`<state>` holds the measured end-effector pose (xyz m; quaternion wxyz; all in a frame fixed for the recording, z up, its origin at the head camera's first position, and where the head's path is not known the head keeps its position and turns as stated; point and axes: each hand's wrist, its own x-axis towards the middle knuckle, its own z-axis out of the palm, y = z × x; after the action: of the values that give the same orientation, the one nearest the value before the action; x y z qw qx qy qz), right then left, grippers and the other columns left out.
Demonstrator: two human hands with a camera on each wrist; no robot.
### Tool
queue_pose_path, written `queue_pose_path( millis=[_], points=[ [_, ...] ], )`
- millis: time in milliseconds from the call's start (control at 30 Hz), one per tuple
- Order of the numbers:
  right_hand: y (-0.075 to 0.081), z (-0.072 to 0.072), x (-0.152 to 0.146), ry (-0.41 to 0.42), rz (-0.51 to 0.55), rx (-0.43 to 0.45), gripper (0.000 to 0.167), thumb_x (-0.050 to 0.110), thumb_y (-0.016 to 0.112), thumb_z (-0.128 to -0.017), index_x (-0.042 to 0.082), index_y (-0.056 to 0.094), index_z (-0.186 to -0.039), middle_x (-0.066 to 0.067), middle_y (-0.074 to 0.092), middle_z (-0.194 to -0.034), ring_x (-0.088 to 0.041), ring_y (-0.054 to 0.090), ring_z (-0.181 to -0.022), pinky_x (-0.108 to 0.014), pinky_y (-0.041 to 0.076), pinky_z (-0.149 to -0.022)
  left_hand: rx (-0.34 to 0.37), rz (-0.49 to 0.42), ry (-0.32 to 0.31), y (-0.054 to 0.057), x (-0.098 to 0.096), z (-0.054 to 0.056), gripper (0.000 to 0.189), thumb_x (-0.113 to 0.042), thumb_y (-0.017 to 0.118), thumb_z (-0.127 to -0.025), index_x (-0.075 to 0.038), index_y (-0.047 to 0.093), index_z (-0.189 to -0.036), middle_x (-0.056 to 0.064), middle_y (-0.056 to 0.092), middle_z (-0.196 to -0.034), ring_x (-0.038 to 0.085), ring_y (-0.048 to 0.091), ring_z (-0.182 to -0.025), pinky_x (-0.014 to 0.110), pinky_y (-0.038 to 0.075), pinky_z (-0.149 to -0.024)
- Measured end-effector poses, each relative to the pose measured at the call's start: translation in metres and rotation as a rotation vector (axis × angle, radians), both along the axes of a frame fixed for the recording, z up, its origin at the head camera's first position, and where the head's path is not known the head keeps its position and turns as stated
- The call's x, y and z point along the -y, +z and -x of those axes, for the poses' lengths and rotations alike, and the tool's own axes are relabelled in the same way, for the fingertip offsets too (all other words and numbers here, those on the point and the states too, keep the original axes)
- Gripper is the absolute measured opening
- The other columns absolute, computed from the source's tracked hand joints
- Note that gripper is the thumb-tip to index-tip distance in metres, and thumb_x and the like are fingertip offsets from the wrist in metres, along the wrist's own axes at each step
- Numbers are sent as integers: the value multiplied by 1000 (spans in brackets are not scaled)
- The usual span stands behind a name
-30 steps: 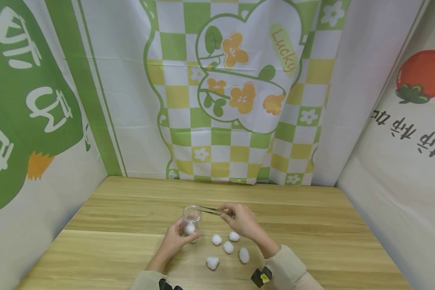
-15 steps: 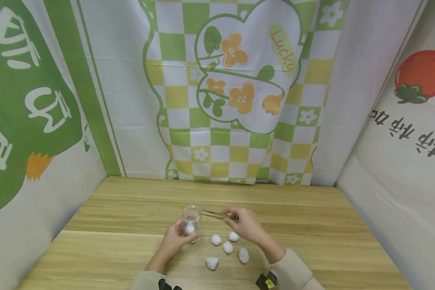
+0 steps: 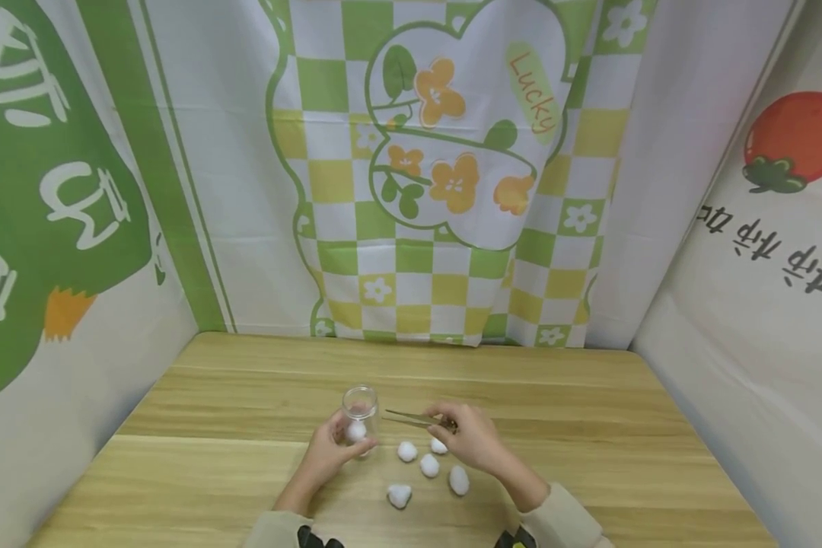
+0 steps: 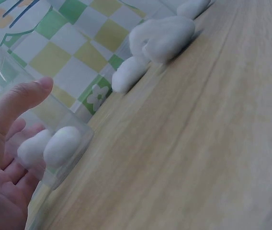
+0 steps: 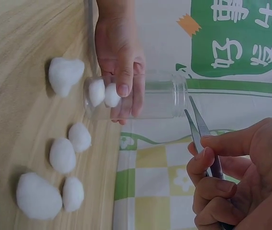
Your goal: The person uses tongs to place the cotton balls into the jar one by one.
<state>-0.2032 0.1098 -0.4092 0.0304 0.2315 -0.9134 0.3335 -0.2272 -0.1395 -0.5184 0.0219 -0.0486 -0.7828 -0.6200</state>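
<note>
My left hand grips a clear jar upright on the table, thumb on one side and fingers round the other. Two white cotton balls lie at the bottom of the jar. Metal tweezers are pinched in my right hand, to the right of the jar's mouth. Their tips are apart, point toward the jar and have nothing between them. Several loose cotton balls lie on the wood between and in front of my hands; the farthest one is close below my right hand.
The wood-grain table reaches back to a checked green and yellow curtain. Printed cloths hang on both sides, a green one at left and one with a tomato at right.
My right hand has drawn the tweezers away from the jar's mouth, rightward and lower toward the loose cotton balls. The left hand and jar have stayed nearly still.
</note>
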Motion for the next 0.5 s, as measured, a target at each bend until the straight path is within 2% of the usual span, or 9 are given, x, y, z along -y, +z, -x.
queue_pose_path(
  millis=[333,500],
  points=[
    [-8,-6,-10,26,-50,40,21,10,66,-87,6,70,-107,-7,73,-84,-13,62,-72,-17,41,-57,15,11,5,1,-1,1,65,-15,81,-75,-5,53,-133,18,60,-134,32,59,-122,46,46,-109],
    [-17,-9,-17,42,-50,63,20,9,66,-87,4,69,-106,-10,73,-82,-12,61,-69,-16,40,-55,17,25,-3,1,-1,0,60,-16,81,-76,-7,56,-130,17,63,-130,27,62,-116,30,50,-101]
  ],
)
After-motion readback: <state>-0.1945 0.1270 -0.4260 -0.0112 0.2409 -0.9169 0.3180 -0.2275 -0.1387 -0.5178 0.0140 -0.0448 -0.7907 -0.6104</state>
